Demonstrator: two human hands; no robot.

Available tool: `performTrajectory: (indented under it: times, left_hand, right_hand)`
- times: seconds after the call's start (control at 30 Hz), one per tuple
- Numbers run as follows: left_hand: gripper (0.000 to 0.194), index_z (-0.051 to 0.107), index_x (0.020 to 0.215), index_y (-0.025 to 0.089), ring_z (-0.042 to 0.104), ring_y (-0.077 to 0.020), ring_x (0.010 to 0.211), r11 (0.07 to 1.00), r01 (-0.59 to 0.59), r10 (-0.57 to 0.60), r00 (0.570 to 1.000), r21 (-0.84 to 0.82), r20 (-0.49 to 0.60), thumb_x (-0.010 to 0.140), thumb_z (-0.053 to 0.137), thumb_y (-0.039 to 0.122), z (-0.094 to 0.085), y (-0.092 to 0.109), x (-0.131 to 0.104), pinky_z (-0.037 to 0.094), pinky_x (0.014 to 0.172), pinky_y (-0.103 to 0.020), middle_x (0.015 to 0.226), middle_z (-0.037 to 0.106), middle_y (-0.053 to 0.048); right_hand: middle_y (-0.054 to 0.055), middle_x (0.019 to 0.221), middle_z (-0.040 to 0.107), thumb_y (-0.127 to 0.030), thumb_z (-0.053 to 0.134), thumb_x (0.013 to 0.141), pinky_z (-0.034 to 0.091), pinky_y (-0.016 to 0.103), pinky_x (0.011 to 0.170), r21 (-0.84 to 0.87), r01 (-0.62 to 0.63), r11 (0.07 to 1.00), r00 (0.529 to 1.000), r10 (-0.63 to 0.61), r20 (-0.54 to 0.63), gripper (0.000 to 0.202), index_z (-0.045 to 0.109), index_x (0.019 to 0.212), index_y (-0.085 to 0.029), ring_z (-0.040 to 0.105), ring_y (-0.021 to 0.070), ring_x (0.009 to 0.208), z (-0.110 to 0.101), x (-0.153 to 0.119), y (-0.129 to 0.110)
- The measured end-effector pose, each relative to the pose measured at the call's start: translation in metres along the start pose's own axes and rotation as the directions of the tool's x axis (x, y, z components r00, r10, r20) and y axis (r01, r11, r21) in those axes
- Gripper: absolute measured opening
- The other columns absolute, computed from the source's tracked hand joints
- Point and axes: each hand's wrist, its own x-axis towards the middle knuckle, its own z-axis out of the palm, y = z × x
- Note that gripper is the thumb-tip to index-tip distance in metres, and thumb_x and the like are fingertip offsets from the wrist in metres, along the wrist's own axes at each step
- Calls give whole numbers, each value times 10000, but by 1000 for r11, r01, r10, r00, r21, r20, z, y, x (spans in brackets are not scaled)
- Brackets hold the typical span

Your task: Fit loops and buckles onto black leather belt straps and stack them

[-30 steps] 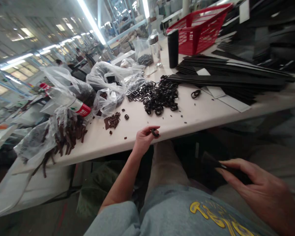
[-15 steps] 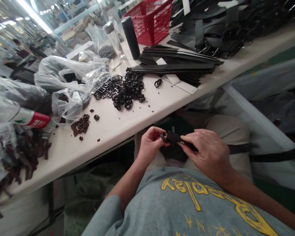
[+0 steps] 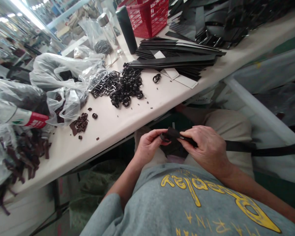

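Observation:
My left hand (image 3: 149,144) pinches a small black loop (image 3: 165,137) between thumb and fingertips, in front of my lap. Close on its right, my right hand (image 3: 206,146) is closed on a black strap (image 3: 238,146), whose long tail runs off to the right across my leg. The strap's wide dark end (image 3: 173,133) sticks out from my right fingers and meets the loop; whether it passes through cannot be made out. On the table lie a heap of black loops (image 3: 129,87), a single loop (image 3: 156,78) and metal buckles (image 3: 105,86).
Stacked black strips (image 3: 177,60), a red basket (image 3: 147,19), a dark bottle (image 3: 127,31) and a clear bottle (image 3: 109,32) stand or lie farther back. Plastic bags (image 3: 56,72) and brown pieces (image 3: 81,123) are at the left. The table edge (image 3: 113,139) runs diagonally beyond my hands.
The view has shifted slightly, so the table items sit a little higher and more to the left. Both hands keep their hold; the loop has turned and sits nearer the strap end.

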Motion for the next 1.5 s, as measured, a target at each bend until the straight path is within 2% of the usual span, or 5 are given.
performTrajectory:
  times: [0.43,0.7,0.9,1.1,1.5]
  left_hand:
    - [377,661,859,156,611,-99,487,992,87,-91,995,-93,-39,661,862,406,8,-4,3,508,501,-197,617,672,21]
    - [330,759,1001,169,672,-116,651,995,52,-55,998,-82,-27,791,780,422,4,-9,-2,560,631,-221,830,744,-38]
    - [405,770,922,163,640,-120,690,980,117,-120,993,-159,-8,610,912,378,12,-13,-4,545,643,-224,823,727,-32]
    - [392,778,944,179,630,-109,708,980,117,-121,993,-161,-11,623,904,364,23,-16,-5,524,683,-221,833,730,-16]
    - [418,795,946,152,628,-139,677,975,212,-214,977,-67,-23,629,877,412,17,-31,-1,532,661,-259,817,743,-48]
  right_hand:
    - [37,816,692,-180,599,941,496,360,775,99,100,990,993,-106,57,54,620,896,-200,640,207,796,-4,-7,-5]
    - [49,791,694,-176,585,943,485,358,714,72,86,994,995,-90,53,92,632,865,-186,642,215,765,-4,-6,-3]
    - [38,782,691,-183,594,932,481,349,708,96,67,993,997,-70,32,93,633,849,-198,647,208,758,1,-6,-6]
    - [48,823,699,-245,590,925,501,365,683,136,-73,988,989,54,139,62,619,902,-196,661,227,763,1,-8,-3]
    - [47,1004,759,-325,613,892,615,360,730,373,-530,761,825,362,434,284,665,1155,-233,730,238,861,-12,-30,20]
